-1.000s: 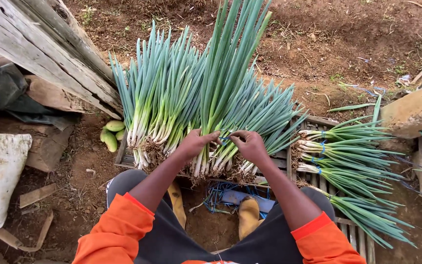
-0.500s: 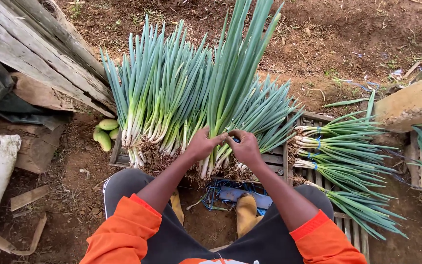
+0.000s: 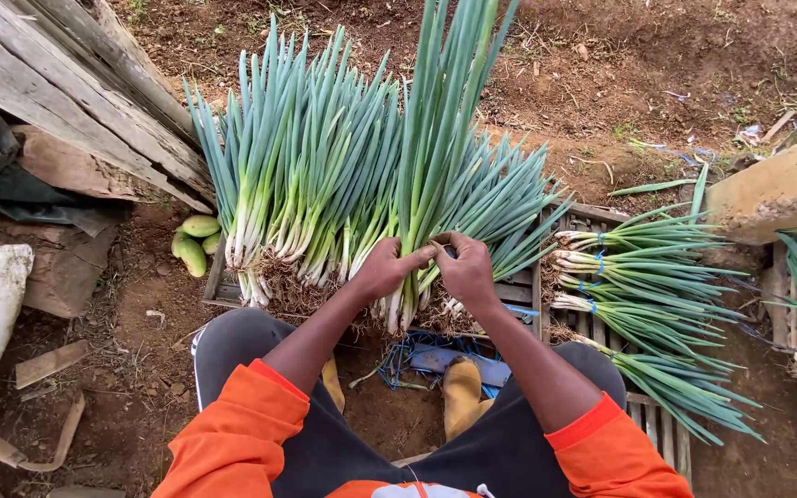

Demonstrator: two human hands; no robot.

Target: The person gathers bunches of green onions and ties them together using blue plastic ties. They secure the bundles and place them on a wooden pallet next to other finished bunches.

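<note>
1. A bunch of spring onions [image 3: 426, 166] was held upright between the two hands, its white stalks gripped just above the roots and its green leaves rising past the top of the frame.
2. The left hand [image 3: 386, 267] was closed around the left side of the stalks, fingertips pressed toward the other hand.
3. The right hand [image 3: 466, 267] was closed on the right side, pinching a blue tie [image 3: 449, 252] against the bunch; the two hands were touching.
4. A wooden slatted crate [image 3: 518, 295] was seen under the hands, with loose spring onions [image 3: 306, 175] lying across it to the left and right of the held bunch.
5. Tied bundles [image 3: 638, 277] with blue bands were laid on slats to the right, well apart from the hands.
6. Green mangoes [image 3: 194, 244] were lying on the soil just beside the crate's left edge.
</note>
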